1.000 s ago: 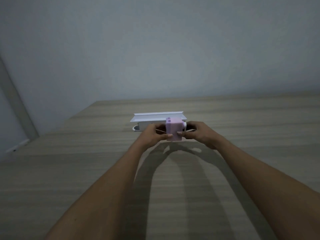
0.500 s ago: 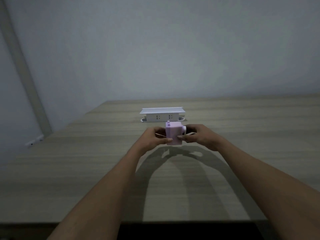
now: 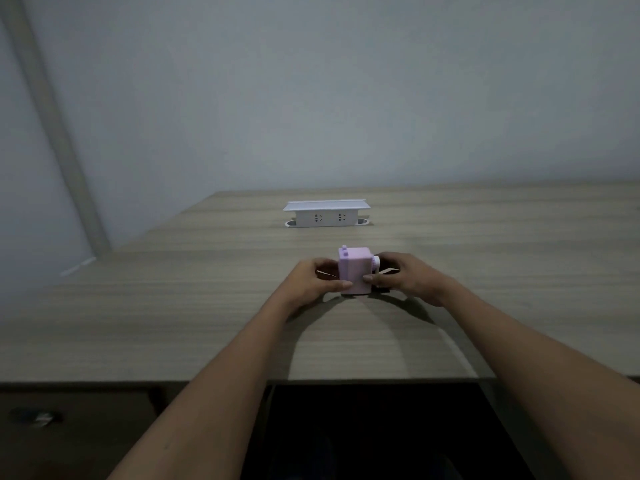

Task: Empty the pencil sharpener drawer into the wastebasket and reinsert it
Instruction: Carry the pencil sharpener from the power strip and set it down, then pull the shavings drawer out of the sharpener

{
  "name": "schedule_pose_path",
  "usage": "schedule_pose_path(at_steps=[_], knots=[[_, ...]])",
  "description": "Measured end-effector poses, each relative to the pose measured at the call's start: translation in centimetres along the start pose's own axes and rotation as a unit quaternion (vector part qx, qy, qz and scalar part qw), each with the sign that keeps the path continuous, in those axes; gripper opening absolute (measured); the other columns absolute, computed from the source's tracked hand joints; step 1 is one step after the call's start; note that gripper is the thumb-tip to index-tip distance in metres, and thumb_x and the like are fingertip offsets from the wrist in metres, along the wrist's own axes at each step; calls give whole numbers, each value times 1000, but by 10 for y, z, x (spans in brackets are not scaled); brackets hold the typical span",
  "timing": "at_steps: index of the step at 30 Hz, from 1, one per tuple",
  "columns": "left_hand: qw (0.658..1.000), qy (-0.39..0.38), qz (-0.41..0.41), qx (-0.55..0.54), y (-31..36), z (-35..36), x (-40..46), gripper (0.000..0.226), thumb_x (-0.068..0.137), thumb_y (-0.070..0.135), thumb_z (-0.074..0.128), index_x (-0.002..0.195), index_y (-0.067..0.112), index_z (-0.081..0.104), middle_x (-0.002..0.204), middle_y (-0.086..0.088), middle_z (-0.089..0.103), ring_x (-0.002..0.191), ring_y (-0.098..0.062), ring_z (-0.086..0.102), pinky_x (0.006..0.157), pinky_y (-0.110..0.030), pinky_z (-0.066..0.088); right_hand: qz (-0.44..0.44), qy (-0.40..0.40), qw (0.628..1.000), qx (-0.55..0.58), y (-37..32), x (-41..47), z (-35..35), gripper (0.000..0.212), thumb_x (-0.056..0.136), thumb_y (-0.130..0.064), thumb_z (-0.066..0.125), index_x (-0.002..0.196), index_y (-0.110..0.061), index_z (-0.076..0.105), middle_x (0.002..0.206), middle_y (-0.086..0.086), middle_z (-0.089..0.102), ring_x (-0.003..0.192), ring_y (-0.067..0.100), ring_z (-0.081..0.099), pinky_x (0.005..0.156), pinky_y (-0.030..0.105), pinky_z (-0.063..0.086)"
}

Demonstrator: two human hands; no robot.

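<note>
Pencil sharpener (image 3: 355, 270), a small lilac box, stands on the wooden desk (image 3: 173, 306) between my hands. My left hand (image 3: 317, 280) closes fingers and thumb on its left side; my right hand (image 3: 403, 277) pinches its right side, by the white crank hub (image 3: 375, 262). A white socket box (image 3: 325, 213) sits well behind.

The pencil sharpener (image 3: 355, 270) stands on the bench (image 3: 173, 306) between the fingers (image 3: 341, 283) of the left hand (image 3: 317, 278) and those of the right hand (image 3: 401, 275). Beyond the fingers, well apart, a socket box (image 3: 325, 213) sits on the bench.
</note>
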State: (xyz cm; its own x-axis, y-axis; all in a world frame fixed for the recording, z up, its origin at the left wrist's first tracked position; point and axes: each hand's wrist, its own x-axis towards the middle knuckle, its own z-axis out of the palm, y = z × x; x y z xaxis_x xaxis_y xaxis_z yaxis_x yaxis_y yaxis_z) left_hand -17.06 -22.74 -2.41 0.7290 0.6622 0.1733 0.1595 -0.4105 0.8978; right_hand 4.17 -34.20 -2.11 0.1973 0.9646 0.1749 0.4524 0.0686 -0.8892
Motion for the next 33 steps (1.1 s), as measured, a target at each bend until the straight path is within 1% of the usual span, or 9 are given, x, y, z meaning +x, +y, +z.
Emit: schedule_pose_path(at_steps=[3,5,10,14,18,22,26,30,33], knots=[[1000,1,4,-6,0,1,-1,49,80,12,83,126,5,68,114,-5,75,96,-10,72,75,-12,56,-1,1,1000,-15,1,0,-1,44,85,-22,80,125,-9,67,116,15,74,108,33,71,94,44,59],[1000,-2,2,-4,-1,0,-1,48,82,13,82,127,8,67,113,-1,74,94,-4,70,71,-8,53,-6,3,1000,-26,1,-1,-1,43,85,-22,80,124,-9,67,116,15,74,107,32,71,94,44,58],[1000,2,-3,-5,-4,-4,0,52,80,12,84,129,4,66,118,-8,74,108,-17,72,79,-12,56,-10,2,998,-65,-1,-2,-2,42,87,-26,78,124,-10,67,113,11,74,105,28,72,91,39,60],[1000,12,-23,-7,-10,-19,-6,57,79,13,85,131,4,63,116,-7,74,102,-13,70,72,-11,54,-3,-2,998,-66,-2,-3,-3,40,87,-27,78,123,-13,68,113,13,74,104,30,72,90,37,60],[999,23,-40,-16,-18,-41,-15,61,77,15,86,133,7,62,112,-3,73,103,-11,70,79,-15,55,3,2,998,-56,-3,-6,-3,42,86,-27,80,123,-12,67,112,13,74,103,32,73,93,41,59],[998,44,-40,-14,-21,-56,-25,64,76,18,87,135,8,62,117,-5,73,109,-17,71,84,-22,58,19,2,999,-35,-6,-7,0,64,82,-23,84,139,-15,57,115,12,73,102,27,74,91,37,60],[998,65,-17,-9,-8,-68,-28,61,79,11,84,135,4,61,121,-10,72,102,-10,70,73,-11,56,26,21,999,-39,-17,-7,-5,83,77,-32,86,149,-18,47,125,8,68,110,25,69,93,32,54],[996,82,12,-16,18,-75,-20,58,79,10,85,132,3,63,121,-10,73,111,-19,71,77,-12,56,3,53,998,-47,-46,-7,-18,78,77,-42,84,144,-16,54,128,3,68,116,16,65,100,32,49],[996,78,36,-24,44,-70,-14,52,80,6,83,129,3,65,118,-9,74,95,-6,73,75,-11,56,-20,65,997,-33,-68,-7,-25,72,77,-38,85,139,-12,60,125,3,70,114,12,67,94,26,48]])
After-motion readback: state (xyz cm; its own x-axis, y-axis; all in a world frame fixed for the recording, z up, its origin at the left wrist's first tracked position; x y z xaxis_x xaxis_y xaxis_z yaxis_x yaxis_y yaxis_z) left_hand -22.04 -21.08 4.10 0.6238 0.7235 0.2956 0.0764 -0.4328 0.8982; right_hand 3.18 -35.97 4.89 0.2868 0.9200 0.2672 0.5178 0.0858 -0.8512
